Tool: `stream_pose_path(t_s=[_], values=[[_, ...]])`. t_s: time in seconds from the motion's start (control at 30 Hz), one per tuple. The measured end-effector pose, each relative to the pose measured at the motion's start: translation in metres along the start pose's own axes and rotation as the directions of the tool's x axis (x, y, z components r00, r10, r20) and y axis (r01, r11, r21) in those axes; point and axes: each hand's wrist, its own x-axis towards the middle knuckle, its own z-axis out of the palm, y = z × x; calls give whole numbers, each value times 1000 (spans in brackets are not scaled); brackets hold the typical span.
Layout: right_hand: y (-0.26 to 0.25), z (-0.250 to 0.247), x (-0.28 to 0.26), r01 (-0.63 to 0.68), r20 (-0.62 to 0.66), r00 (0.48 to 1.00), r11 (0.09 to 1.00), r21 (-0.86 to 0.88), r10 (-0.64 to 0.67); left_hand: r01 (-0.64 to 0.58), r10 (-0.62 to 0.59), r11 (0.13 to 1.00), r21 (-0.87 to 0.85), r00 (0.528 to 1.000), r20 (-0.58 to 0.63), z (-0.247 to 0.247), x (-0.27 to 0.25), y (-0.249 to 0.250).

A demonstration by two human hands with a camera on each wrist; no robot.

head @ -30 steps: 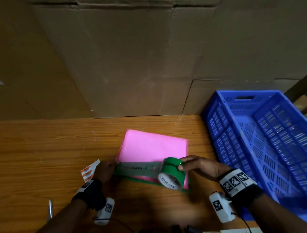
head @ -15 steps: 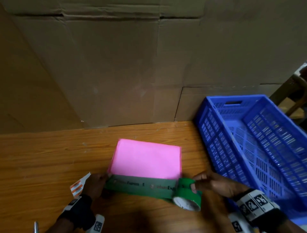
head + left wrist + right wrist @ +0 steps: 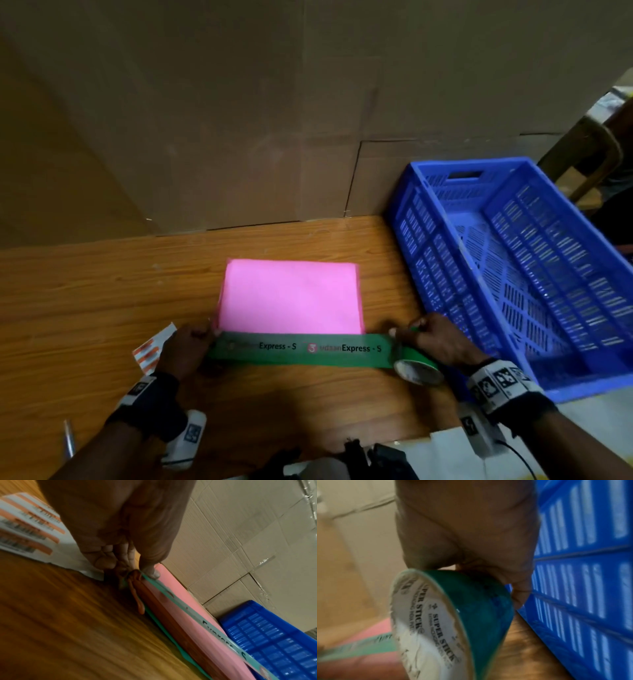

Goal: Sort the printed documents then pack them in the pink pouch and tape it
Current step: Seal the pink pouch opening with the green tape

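Pink pouch [image 3: 291,296] lies mid-worktop [image 3: 85,308], blue crate [image 3: 513,267] at three o'clock. Left hand [image 3: 185,349], its grip pinching the green tape [image 3: 301,350] end at nine o'clock; right hand [image 3: 442,342] curled round the tape roll [image 3: 416,370]. Best kept taut, then pressed flat along the pouch's near edge. Documents unseen; the pouch opening is hidden under the tape.
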Motion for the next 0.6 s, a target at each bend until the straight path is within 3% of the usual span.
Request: stream_pose_path(t_s=[0.23,0.6], values=[[-5,21,14,-114,-108,991,908,-403,77,16,-17,999,-45,999,-32,9,5,-9],[-19,39,23,-171,-193,980,738,-653,56,1,-6,999,-50,995,-97,14,-3,-4]])
